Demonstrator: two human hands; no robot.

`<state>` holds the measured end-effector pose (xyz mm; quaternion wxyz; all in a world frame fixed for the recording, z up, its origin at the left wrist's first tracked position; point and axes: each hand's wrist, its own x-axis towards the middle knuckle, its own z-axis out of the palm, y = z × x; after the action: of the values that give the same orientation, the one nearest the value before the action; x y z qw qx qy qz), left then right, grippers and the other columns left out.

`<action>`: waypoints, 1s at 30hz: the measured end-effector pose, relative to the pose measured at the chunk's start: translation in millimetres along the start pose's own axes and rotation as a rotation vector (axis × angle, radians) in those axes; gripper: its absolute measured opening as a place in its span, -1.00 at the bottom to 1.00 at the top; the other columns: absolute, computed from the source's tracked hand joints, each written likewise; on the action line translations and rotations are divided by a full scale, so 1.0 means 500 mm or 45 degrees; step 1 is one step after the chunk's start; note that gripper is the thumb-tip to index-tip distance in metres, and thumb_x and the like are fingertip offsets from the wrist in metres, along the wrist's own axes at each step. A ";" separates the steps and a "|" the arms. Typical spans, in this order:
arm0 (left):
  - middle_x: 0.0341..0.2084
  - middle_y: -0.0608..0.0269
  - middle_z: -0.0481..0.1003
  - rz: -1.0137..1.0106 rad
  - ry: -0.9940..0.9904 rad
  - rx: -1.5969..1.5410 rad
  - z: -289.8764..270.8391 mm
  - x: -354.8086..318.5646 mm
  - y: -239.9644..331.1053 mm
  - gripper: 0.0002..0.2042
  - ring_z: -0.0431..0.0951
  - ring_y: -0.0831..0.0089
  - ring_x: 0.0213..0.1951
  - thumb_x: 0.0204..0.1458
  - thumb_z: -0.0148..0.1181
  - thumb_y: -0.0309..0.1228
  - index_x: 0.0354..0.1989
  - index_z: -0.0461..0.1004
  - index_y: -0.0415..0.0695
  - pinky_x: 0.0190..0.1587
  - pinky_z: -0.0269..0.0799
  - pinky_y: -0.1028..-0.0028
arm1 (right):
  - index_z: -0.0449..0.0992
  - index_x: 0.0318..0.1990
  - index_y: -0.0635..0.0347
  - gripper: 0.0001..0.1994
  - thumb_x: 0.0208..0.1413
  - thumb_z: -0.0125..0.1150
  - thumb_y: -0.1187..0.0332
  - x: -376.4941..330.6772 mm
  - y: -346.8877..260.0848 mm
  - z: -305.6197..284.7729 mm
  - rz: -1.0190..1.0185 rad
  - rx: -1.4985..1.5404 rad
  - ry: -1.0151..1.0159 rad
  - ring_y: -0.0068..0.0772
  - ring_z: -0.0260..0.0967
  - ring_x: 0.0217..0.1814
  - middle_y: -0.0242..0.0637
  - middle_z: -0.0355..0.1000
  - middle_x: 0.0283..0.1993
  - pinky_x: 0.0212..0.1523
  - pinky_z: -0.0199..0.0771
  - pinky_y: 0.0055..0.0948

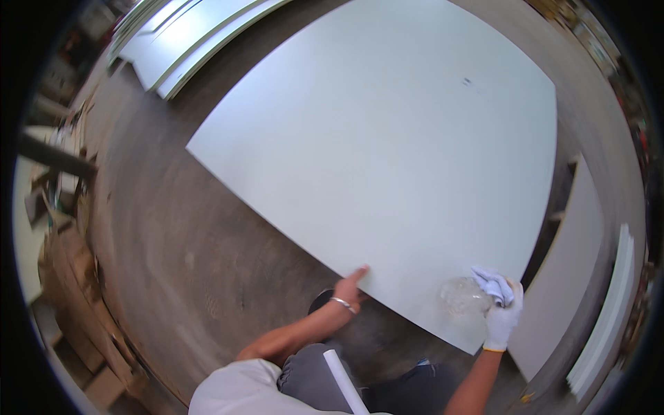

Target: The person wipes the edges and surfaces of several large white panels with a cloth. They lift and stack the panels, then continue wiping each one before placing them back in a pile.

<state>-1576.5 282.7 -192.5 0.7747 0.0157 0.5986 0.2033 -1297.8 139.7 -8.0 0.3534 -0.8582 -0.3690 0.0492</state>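
A large white panel (387, 152) lies spread out in front of me, with small dark marks toward its far right. At its near edge, my bare left hand (349, 289) grips the panel, one digit stretched over the top surface and the others partly hidden below the edge. A metal bracelet (344, 304) circles that wrist. My right hand (505, 317) wears a white glove and is closed round a crumpled pale cloth (492, 285) over the panel's near right corner. Just left of the cloth is a crumpled clear plastic piece (462, 296) on the panel.
More white panels (197, 34) are stacked at the far left. A grey board (570, 270) and long white strips (609, 318) lie on the right. Cardboard (90, 297) is piled along the left side. Brown floor (180, 228) shows between. A white tube (344, 380) crosses my lap.
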 end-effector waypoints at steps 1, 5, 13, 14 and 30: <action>0.00 0.13 0.58 0.074 0.075 -0.046 -0.031 0.009 0.036 -0.56 0.59 0.19 0.03 0.19 0.35 -0.20 0.12 0.47 -0.20 0.08 0.52 0.17 | 0.58 -0.04 0.26 -0.57 -0.14 0.16 0.74 -0.009 -0.003 0.015 0.100 0.149 -0.009 -0.08 0.49 0.04 -0.15 0.48 -0.07 0.12 0.47 -0.28; -0.05 0.08 0.60 0.578 0.135 -0.209 -0.140 0.025 0.182 -0.61 0.63 0.15 -0.09 0.29 0.26 -0.23 0.08 0.48 -0.32 0.05 0.56 0.17 | 0.59 -0.09 0.22 -0.62 -0.14 0.27 0.69 -0.072 -0.030 0.059 0.056 0.240 -0.034 -0.05 0.52 -0.02 -0.13 0.51 -0.09 0.01 0.52 -0.26; 0.14 0.00 0.51 0.685 0.303 -0.058 -0.271 0.007 0.288 -0.53 0.54 0.10 0.13 0.38 0.11 -0.18 0.22 0.39 -0.38 0.21 0.48 0.10 | 0.61 -0.11 0.13 -0.60 -0.17 0.32 0.69 -0.116 -0.101 0.104 0.005 0.351 -0.020 -0.05 0.53 -0.06 -0.17 0.51 -0.12 -0.06 0.55 -0.25; 0.15 0.00 0.50 0.691 0.276 -0.060 -0.284 0.002 0.275 -0.52 0.53 0.11 0.14 0.39 0.09 -0.18 0.24 0.37 -0.37 0.23 0.47 0.10 | 0.61 -0.11 0.13 -0.60 -0.18 0.32 0.70 -0.110 -0.101 0.103 0.016 0.335 -0.024 -0.05 0.53 -0.07 -0.17 0.52 -0.12 -0.06 0.55 -0.26; 0.29 -0.01 0.39 0.434 0.433 -0.316 -0.252 -0.048 0.190 -0.52 0.40 0.03 0.26 0.43 -0.13 -0.17 0.34 0.27 -0.29 0.33 0.31 -0.08 | 0.59 -0.11 0.21 -0.66 -0.10 0.31 0.70 -0.132 -0.033 0.063 0.149 0.368 -0.056 -0.09 0.55 -0.10 -0.17 0.54 -0.12 -0.09 0.55 -0.30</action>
<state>-1727.2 334.4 -180.8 0.6135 -0.0133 0.6793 0.4025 -1366.1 121.3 -32.5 0.4614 -0.8173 -0.3150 0.1412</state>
